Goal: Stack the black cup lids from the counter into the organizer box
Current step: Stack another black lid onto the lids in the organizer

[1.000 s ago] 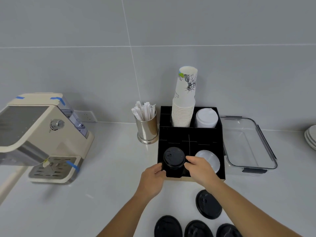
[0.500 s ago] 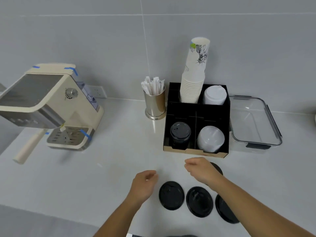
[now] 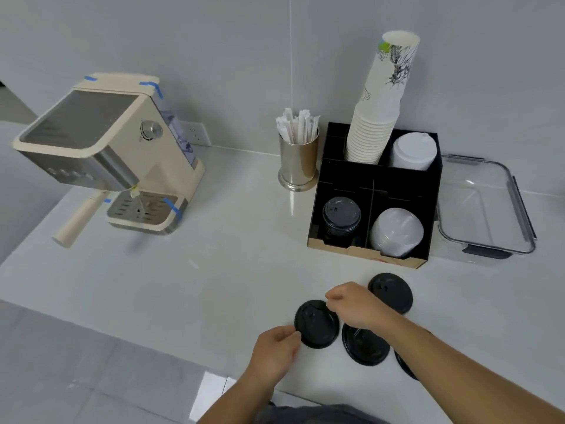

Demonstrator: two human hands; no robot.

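Several black cup lids lie on the white counter near its front edge. My left hand [image 3: 276, 350] pinches the left rim of the leftmost black lid [image 3: 316, 327]. My right hand [image 3: 354, 304] grips the same lid's far rim with curled fingers. A second lid [image 3: 363, 350] lies partly under my right wrist, and a third lid [image 3: 394, 290] sits behind that hand. Another lid [image 3: 403, 367] is mostly hidden by my right forearm. The black organizer box [image 3: 377, 179] stands behind them, with a stack of black lids [image 3: 341, 214] in its front left compartment.
Clear lids [image 3: 397, 231] fill the box's front right compartment, with paper cups [image 3: 379, 102] and white lids [image 3: 414, 151] at its back. A metal cup of wrapped straws [image 3: 298, 160] stands to its left, a glass container [image 3: 486, 209] to its right, a coffee machine [image 3: 116, 154] far left.
Both hands left the lid stack in the organizer box, came back toward the counter's front edge and closed on the leftmost loose lid. The view tilted down and shifted left.
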